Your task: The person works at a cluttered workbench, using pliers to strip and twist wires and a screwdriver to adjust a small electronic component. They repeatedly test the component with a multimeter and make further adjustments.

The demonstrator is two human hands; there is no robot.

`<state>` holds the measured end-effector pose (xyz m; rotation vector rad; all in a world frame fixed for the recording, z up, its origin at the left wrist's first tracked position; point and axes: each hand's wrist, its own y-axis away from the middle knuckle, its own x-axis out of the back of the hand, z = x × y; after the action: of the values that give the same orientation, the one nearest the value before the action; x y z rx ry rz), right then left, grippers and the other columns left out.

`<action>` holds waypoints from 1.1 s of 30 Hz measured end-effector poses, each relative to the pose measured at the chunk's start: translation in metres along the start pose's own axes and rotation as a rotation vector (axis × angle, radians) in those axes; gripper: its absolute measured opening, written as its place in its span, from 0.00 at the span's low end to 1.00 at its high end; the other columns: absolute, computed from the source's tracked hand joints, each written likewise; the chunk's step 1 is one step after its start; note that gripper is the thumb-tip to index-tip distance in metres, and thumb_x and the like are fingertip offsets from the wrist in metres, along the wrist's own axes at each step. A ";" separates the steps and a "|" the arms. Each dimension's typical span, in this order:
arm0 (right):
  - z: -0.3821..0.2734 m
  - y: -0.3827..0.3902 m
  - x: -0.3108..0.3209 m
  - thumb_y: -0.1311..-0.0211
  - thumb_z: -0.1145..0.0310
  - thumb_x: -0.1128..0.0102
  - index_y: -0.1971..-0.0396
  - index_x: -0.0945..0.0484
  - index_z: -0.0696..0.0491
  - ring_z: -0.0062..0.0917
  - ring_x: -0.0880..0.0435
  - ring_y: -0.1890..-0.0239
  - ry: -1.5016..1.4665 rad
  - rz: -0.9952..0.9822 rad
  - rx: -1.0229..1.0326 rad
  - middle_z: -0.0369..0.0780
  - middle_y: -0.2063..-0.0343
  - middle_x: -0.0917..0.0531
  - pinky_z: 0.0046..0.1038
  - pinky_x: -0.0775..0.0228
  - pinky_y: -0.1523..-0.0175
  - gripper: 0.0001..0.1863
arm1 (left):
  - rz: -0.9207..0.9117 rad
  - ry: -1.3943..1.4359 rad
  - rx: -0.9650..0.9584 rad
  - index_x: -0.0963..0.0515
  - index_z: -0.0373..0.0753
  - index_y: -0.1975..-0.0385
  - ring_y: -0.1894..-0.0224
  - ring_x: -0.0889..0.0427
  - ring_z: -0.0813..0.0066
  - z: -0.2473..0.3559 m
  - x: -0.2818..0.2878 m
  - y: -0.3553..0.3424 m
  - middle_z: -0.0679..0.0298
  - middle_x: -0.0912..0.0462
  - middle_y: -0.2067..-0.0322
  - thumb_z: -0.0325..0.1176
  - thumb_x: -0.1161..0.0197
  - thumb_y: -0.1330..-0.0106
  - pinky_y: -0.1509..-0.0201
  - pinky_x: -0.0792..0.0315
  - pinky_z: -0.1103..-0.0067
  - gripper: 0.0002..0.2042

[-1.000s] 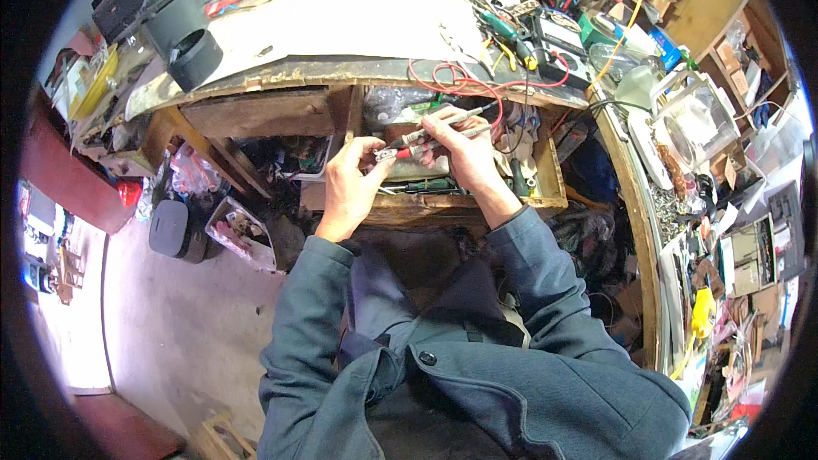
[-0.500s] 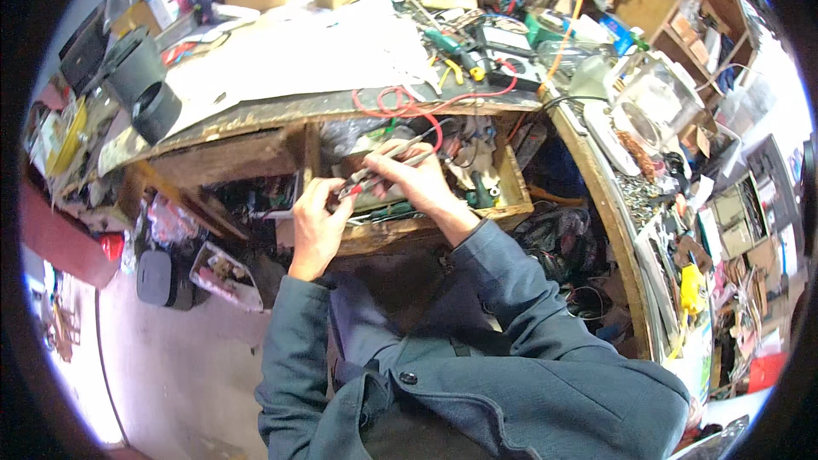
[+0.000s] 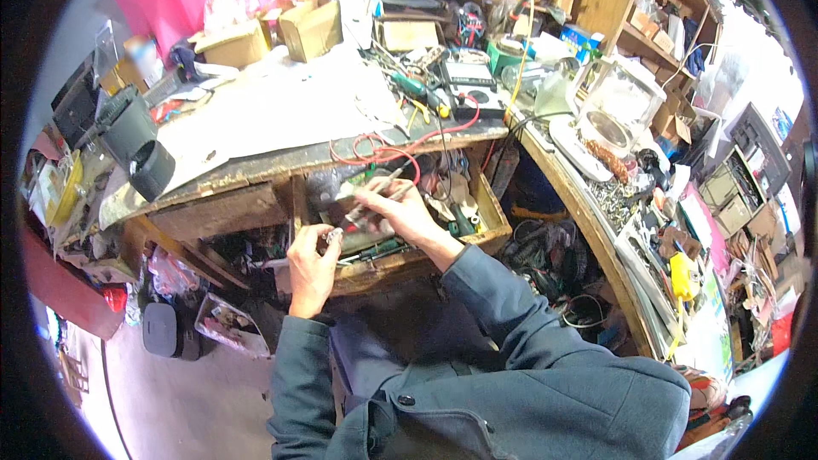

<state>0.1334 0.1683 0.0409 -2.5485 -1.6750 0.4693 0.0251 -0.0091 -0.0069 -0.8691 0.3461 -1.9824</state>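
Observation:
My left hand [image 3: 312, 269] is closed over the near left of the open drawer, its thumb and fingers pinching a small silvery part [image 3: 332, 237] that I cannot make out clearly. Just right of it and a little farther off, my right hand [image 3: 411, 211] grips a slim pen-like rod [image 3: 390, 179], pale at its upper end. A red lead [image 3: 400, 153] curls over the bench edge and passes down behind that hand; whether it joins the rod is hidden. The two hands are apart. Beneath them, the wooden drawer [image 3: 494, 234] holds green-handled tools [image 3: 460, 220] and loose parts.
White paper [image 3: 281, 111] covers much of the bench. A meter-like box [image 3: 477, 102] and a green screwdriver-like tool [image 3: 413, 87] lie at the back. Metal bits crowd the right-hand bench [image 3: 588, 196]. Black cylinders [image 3: 128, 128] stand at left; a box of scraps [image 3: 230, 324] is on the floor.
The view has tilted up, so more of the bench back shows. My hands have moved apart; the right one has drawn away from the small part in my left.

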 end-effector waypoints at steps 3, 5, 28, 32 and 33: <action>-0.019 -0.007 0.033 0.30 0.58 0.36 0.64 0.16 0.58 0.26 0.12 0.74 0.714 -0.008 0.080 0.44 0.75 0.12 0.33 0.21 0.67 0.16 | 0.032 0.045 0.037 0.18 0.32 0.63 0.72 0.20 0.73 0.008 -0.005 -0.003 0.59 0.17 0.71 0.30 0.29 0.34 0.66 0.27 0.76 0.08; -0.034 -0.008 0.035 0.35 0.56 0.35 0.67 0.15 0.58 0.39 0.10 0.70 1.454 0.027 0.238 0.48 0.74 0.13 0.42 0.19 0.62 0.17 | 0.026 0.058 0.052 0.18 0.32 0.62 0.71 0.20 0.75 0.008 0.000 -0.001 0.59 0.16 0.70 0.30 0.29 0.34 0.66 0.27 0.77 0.08; -0.066 -0.007 0.013 0.42 0.70 0.30 0.64 0.21 0.54 0.41 0.14 0.66 1.331 -0.202 0.713 0.44 0.70 0.18 0.37 0.21 0.64 0.09 | -0.261 0.361 0.252 0.17 0.34 0.53 0.60 0.13 0.73 0.018 -0.001 0.001 0.56 0.11 0.63 0.41 0.32 0.29 0.56 0.21 0.76 0.16; -0.132 -0.070 0.060 0.40 0.76 0.29 0.60 0.19 0.56 0.26 0.15 0.72 0.990 0.171 0.695 0.39 0.68 0.13 0.27 0.23 0.67 0.10 | -0.068 -0.368 0.026 0.16 0.38 0.63 0.65 0.14 0.50 0.028 -0.031 0.005 0.51 0.14 0.71 0.43 0.33 0.34 0.60 0.21 0.60 0.13; -0.145 -0.094 0.075 0.39 0.76 0.28 0.60 0.19 0.56 0.20 0.17 0.73 0.787 0.208 0.704 0.38 0.67 0.12 0.24 0.25 0.68 0.09 | -0.021 -0.343 -0.046 0.17 0.38 0.64 0.66 0.15 0.49 0.019 -0.038 0.004 0.51 0.14 0.72 0.43 0.34 0.35 0.61 0.22 0.59 0.13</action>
<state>0.1182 0.2917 0.1822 -1.9694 -0.7841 0.0142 0.0534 0.0221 -0.0119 -1.2233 0.1853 -1.8077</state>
